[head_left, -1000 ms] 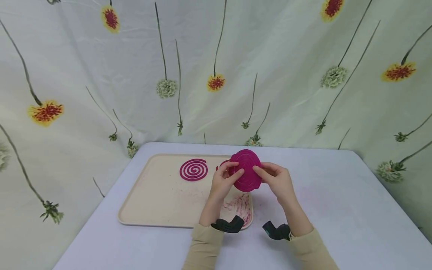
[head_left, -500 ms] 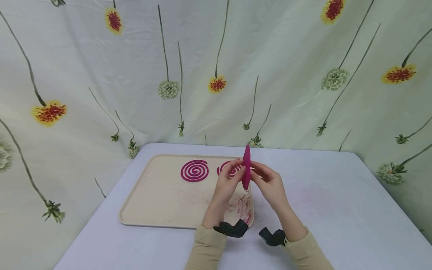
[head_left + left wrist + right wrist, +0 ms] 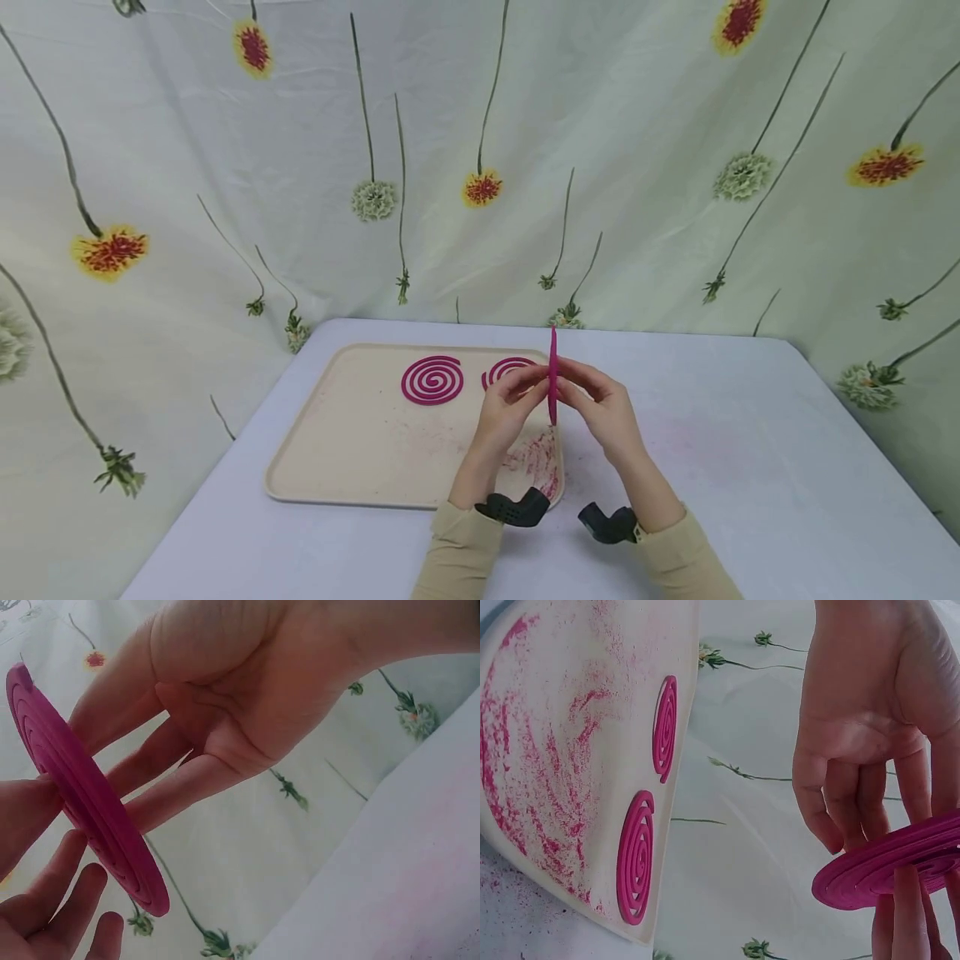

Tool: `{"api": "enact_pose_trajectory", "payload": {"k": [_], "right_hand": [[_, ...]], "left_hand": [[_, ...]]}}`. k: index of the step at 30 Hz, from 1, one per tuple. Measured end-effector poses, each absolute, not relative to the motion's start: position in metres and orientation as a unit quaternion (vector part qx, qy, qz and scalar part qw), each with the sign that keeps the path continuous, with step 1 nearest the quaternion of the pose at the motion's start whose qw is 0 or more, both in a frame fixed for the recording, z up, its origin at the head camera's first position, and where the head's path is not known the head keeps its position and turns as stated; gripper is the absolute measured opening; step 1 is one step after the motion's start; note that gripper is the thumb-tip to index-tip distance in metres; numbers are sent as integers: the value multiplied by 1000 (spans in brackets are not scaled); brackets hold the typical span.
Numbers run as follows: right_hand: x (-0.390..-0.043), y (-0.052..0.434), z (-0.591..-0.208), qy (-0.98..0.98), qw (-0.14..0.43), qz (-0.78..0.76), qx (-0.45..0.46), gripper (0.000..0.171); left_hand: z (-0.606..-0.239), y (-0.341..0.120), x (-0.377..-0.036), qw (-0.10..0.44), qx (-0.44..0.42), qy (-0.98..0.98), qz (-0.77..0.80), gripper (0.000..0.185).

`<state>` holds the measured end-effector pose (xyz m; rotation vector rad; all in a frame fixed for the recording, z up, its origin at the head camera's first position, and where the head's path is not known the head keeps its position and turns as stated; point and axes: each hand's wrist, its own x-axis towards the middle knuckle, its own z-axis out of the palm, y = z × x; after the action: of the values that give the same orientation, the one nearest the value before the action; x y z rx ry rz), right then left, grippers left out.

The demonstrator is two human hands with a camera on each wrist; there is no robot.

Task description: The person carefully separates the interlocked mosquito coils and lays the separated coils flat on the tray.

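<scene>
I hold the pink coil disc (image 3: 552,377) on edge between my left hand (image 3: 504,408) and my right hand (image 3: 606,408), fingertips of both pinching its two flat faces. It stands upright above the right rim of the beige tray (image 3: 352,442), its thin edge toward me, its long axis running up and down, one face to each side. On the tray's far side lie two single spirals (image 3: 431,379), flat and just apart, and pink dust (image 3: 536,462) streaks the near right corner. To my right the white table (image 3: 750,467) lies open to its edge; the flowered cloth (image 3: 480,150) closes off the back.
</scene>
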<state>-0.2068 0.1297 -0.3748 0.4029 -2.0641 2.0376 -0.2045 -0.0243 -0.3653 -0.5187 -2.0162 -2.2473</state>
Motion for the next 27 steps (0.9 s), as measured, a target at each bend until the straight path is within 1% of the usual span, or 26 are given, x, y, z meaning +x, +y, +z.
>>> {"api": "enact_pose_trajectory", "payload": {"k": [3,9,15,17,22,27], "right_hand": [[-207,131,-375,-700,96,694,136,36],[-208,131,-377,-708,93,686,138,39],[-209,133,-376,-722,92,672,140,40],[-209,134,-375,-724,94,668,142,40],[-211,137,-375,-723,102,671,127,38],[-211,139,-376,-734,107,662,110,41]], "left_hand": [[-366,-25,-204,44,-173,-654,-735,27],[-365,-24,-203,60,-184,-669,-718,27],[-361,-20,-202,103,-214,-699,-675,25],[-367,-19,-206,109,-220,-704,-667,24],[-384,-18,-217,87,-216,-717,-657,28],[-387,-22,-217,79,-249,-728,-633,30]]}}
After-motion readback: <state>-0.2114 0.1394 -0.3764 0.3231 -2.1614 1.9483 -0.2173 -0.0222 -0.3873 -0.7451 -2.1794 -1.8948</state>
